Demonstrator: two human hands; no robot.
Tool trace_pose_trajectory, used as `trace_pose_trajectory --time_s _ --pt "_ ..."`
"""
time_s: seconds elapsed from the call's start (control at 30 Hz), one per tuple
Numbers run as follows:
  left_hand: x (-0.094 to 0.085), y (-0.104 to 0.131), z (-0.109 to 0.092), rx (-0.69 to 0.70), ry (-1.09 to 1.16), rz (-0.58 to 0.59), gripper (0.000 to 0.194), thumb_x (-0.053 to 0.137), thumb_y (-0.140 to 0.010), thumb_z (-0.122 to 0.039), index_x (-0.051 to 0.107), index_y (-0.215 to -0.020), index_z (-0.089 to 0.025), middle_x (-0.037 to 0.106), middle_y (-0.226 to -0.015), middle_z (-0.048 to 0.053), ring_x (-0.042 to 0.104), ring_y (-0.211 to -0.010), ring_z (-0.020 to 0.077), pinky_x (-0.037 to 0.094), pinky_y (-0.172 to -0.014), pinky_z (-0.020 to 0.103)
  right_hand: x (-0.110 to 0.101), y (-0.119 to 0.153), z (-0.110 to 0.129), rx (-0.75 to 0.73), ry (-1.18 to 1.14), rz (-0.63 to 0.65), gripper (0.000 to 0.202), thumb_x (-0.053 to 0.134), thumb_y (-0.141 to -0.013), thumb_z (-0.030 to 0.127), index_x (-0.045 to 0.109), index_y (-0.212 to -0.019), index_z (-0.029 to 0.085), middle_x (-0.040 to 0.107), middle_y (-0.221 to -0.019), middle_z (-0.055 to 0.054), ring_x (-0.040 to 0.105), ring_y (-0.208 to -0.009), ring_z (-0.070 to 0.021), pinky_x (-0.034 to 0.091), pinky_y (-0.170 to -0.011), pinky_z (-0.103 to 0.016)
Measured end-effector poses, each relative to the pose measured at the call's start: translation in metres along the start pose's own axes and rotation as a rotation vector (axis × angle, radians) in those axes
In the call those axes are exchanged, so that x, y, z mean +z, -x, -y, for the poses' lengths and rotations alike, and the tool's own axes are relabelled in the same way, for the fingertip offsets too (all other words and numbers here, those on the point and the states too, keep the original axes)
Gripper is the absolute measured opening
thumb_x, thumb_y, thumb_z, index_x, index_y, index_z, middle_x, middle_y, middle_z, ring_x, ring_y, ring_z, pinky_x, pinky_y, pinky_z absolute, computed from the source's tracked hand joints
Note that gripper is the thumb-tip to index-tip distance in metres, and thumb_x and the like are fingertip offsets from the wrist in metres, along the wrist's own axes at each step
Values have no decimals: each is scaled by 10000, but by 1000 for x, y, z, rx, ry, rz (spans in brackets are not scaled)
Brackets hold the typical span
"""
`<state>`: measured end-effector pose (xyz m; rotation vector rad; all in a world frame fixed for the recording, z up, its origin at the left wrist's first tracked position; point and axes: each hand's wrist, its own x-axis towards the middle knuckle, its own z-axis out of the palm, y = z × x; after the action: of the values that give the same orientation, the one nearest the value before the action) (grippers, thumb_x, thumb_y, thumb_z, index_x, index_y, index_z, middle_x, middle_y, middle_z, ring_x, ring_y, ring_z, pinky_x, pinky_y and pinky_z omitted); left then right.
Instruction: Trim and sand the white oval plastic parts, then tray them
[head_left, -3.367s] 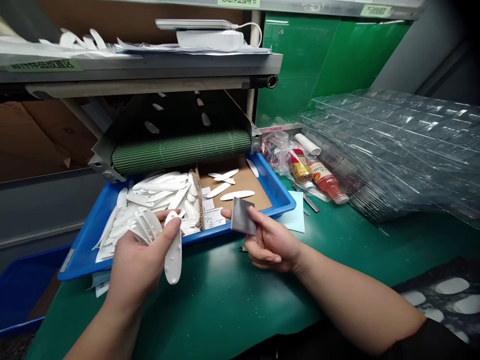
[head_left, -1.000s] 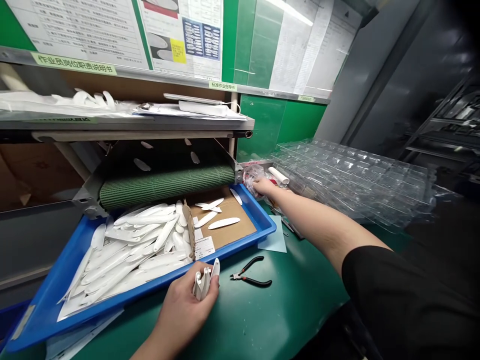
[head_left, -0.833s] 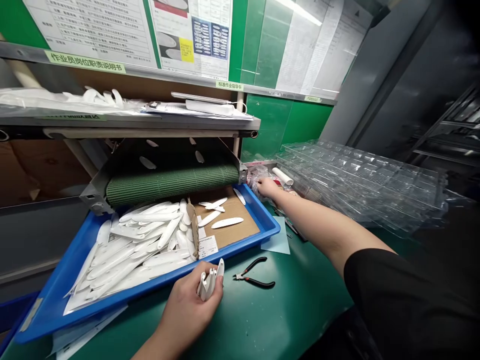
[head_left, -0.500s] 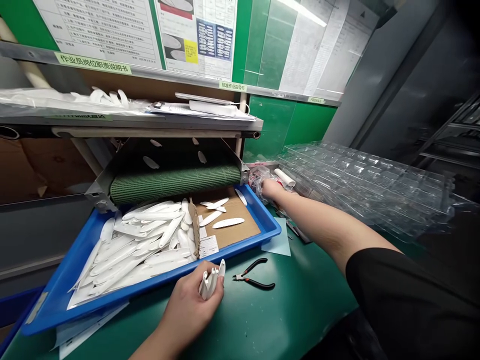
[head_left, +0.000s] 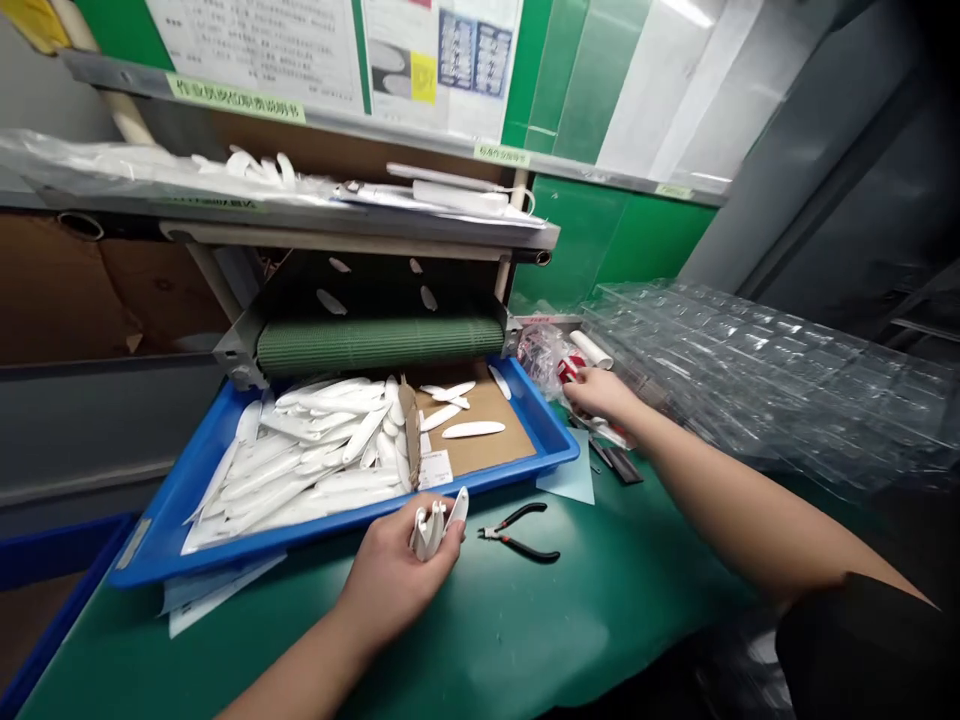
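Note:
My left hand [head_left: 401, 560] is closed around several white plastic pieces [head_left: 430, 532], held in a small bundle above the table in front of the blue tray [head_left: 345, 516]. Farther back, my right hand [head_left: 600, 393] is closed at a red-and-white item [head_left: 571, 368], whose kind I cannot make out. A crumpled clear plastic bag [head_left: 541, 350] lies just left of that hand. Long white plastic pieces [head_left: 330, 440] fill the left side of the tray. Beyond a cardboard divider [head_left: 410, 430], a few more lie on brown cardboard [head_left: 495, 455].
Black-handled nippers [head_left: 525, 533] lie open on the green table [head_left: 585, 620]. Clear plastic trays [head_left: 765, 370] are stacked at the right. A green conveyor belt [head_left: 382, 345] ends above the tray, beneath a shelf [head_left: 345, 225]. Light blue paper [head_left: 568, 470] lies near dark tools [head_left: 621, 464].
My right hand has drawn back slightly from the clear bag, and the red-and-white item now shows at its fingers. The left hand keeps its bundle. The camera view has shifted.

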<state>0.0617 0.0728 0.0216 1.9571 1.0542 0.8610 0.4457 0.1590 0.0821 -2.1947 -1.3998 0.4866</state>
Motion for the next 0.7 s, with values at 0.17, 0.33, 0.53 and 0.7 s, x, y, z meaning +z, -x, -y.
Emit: trace_pose_trajectory --time_s 0.17,0.33,0.53,0.7 --pt "4 4 -2 -121 192 62 263 696 -928 -460 735 -996 -208 761 -828 34 705 -733 188 544 -689 287 5 92 4 -102 -491 174 396 537 -926 597 411 -836 233 477 -668 28 418 -530 -111 319 -462 -236" --pt "4 7 -10 -49 232 84 190 735 -909 -374 745 -939 -186 738 -753 30 638 -618 143 494 -575 246 53 167 44 -145 -976 576 552 768 -868 534 310 -792 236 446 -571 89 395 -448 -75 314 -451 -196" --pt "0 6 -13 100 212 116 97 707 -901 -262 740 -914 -171 724 -740 29 590 -575 121 474 -545 243 92 175 55 -169 -1138 703 487 872 -829 483 476 -891 205 666 -688 31 602 -463 -113 467 -414 -188" --pt "-3 3 -15 193 145 197 65 679 -888 -185 743 -878 -173 767 -799 43 666 -634 135 529 -608 247 101 174 39 -227 -1162 782 434 821 -899 448 568 -1181 236 686 -785 40 579 -427 -100 483 -357 -193"
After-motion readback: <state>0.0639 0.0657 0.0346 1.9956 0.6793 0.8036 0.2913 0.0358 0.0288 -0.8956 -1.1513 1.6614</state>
